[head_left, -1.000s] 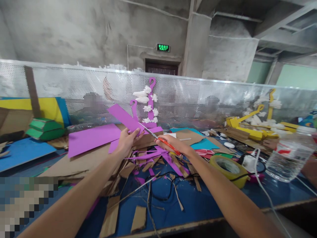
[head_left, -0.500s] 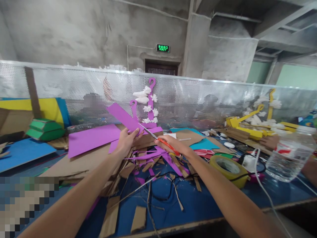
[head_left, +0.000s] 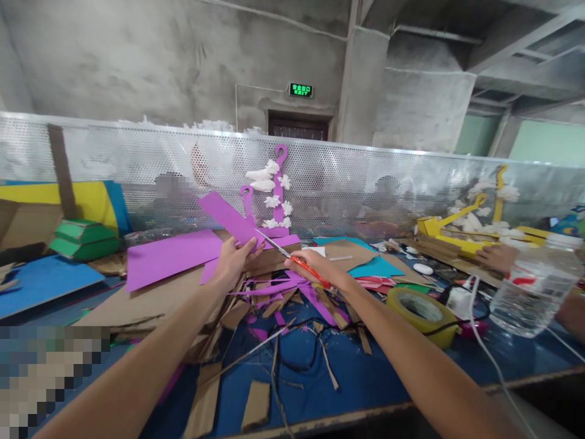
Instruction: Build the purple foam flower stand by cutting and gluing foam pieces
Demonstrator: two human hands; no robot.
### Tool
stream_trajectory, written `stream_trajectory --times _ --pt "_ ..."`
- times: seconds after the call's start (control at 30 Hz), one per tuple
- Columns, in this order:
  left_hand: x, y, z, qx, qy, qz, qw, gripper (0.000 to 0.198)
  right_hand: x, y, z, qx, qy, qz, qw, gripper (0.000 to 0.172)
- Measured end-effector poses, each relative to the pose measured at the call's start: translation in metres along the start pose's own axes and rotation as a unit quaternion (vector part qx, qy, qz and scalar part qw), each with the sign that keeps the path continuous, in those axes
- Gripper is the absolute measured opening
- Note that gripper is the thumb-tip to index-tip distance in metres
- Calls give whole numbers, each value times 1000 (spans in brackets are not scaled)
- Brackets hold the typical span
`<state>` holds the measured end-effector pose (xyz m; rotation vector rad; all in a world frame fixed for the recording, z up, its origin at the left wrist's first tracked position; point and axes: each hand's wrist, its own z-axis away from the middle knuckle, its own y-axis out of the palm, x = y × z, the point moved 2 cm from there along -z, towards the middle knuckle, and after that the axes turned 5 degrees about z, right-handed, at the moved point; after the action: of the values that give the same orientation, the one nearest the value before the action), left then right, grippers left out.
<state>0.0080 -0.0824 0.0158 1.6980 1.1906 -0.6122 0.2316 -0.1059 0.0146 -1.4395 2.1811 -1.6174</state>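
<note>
My left hand (head_left: 235,256) pinches the lower end of a purple sheet strip (head_left: 226,212), which slants up to the left. Orange-handled scissors (head_left: 292,258) are gripped in my right hand (head_left: 313,263). Their blades point up and left and meet the strip's edge just beside my left fingers. A larger purple sheet (head_left: 176,256) lies left of my left hand on brown cardboard (head_left: 146,299). Beneath both hands are purple offcuts (head_left: 315,299) and cardboard scraps. Behind them stands a purple hooked piece (head_left: 278,195) with white tufts on it.
Right of my arm are a roll of yellowish tape (head_left: 420,311), a white charger with cable (head_left: 461,300) and a water bottle (head_left: 534,292). At left sits a green faceted cardboard piece (head_left: 85,239). A perforated metal screen (head_left: 347,183) borders the back. Another person's hand (head_left: 498,258) is at far right.
The orange scissor handles have drawn slightly closer together. My left hand and the purple strip stay almost where they were. The other person's hand at right has moved a little.
</note>
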Motion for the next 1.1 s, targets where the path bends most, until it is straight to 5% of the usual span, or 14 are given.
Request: stream_trajectory --times 1.1 --pt "-9 -5 -3 8 -29 -21 999 42 3 -6 1 -5 -4 -16 1000 52"
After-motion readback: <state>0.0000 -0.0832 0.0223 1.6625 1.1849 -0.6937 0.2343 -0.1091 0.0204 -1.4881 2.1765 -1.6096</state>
